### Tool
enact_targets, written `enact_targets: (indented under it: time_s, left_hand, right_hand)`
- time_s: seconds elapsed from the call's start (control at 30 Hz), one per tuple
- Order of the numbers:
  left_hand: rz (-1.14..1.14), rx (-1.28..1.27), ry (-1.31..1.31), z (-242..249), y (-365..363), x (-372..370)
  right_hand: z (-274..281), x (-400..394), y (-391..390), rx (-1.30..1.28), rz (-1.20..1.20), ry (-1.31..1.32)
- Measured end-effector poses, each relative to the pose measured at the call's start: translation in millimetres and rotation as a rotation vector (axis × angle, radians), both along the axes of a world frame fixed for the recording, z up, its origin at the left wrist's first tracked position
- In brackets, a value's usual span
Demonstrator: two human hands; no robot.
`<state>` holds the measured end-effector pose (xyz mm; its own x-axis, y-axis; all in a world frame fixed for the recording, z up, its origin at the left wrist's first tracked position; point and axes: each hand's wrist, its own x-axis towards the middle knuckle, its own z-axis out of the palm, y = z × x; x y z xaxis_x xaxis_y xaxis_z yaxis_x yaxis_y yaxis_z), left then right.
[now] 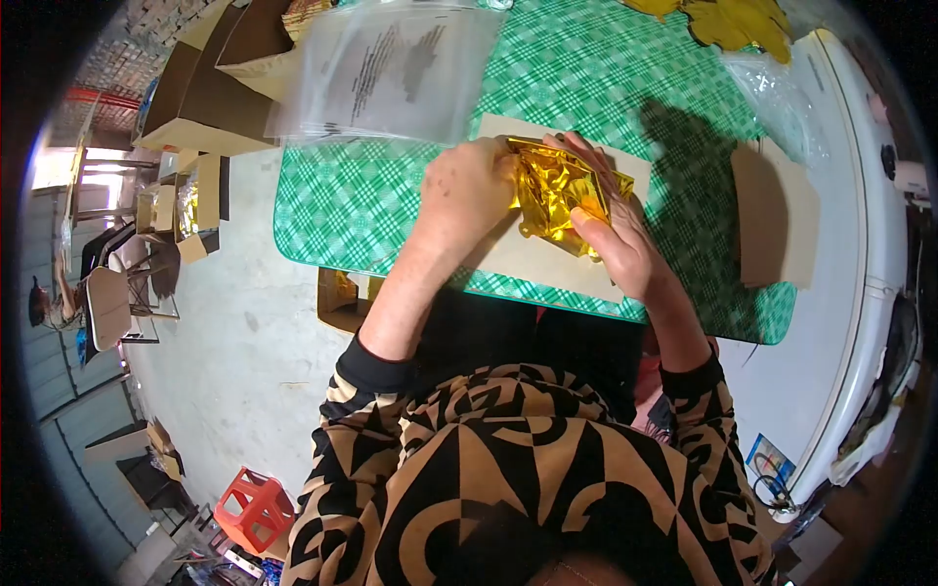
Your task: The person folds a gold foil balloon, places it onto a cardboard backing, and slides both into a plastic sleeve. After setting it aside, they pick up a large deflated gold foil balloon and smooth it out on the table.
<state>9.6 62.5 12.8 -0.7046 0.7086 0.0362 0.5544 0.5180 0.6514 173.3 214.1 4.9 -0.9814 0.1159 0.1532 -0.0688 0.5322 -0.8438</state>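
A crinkled gold foil piece (557, 195) is between my two hands, above a tan cardboard sheet (528, 259) on the green checked tablecloth (342, 205). My left hand (469, 193) is closed in a fist-like grip on the foil's left edge, its fingertips hidden from view. My right hand (625, 234) holds the right side, with the thumb on top of the foil and the fingers behind it.
Clear plastic bags (391, 73) lie at the table's back left beside open cardboard boxes (220, 88). Another cardboard sheet (777, 215) is at the right edge. Gold pieces (733, 21) lie at the back right. A red stool (252, 510) stands on the floor.
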Motion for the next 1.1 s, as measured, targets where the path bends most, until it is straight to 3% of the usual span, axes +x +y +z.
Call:
enact_targets:
  time_s: [0.23,0.33,0.53,0.93,1.1]
  left_hand:
    - [-0.122,-0.091,-0.212,0.1,2.2,-22.6]
    - [-0.144,0.000,-0.457,3.1,2.3,-31.1]
    - [-0.227,-0.091,-0.526,-2.4,4.1,-46.0]
    - [-0.101,0.036,-0.987,15.2,4.2,-51.8]
    - [-0.111,-0.047,-0.816,18.8,6.4,-46.4]
  right_hand:
    - [-1.0,-2.2,-2.5,0.134,0.031,0.017]
    - [-0.2,-3.0,-5.6,0.256,0.049,0.000]
    - [2.4,-6.2,-14.8,0.443,0.038,-0.080]
    - [-5.8,-7.3,-21.3,0.671,0.050,-0.063]
    - [-2.3,-6.2,-22.8,0.652,0.050,-0.055]
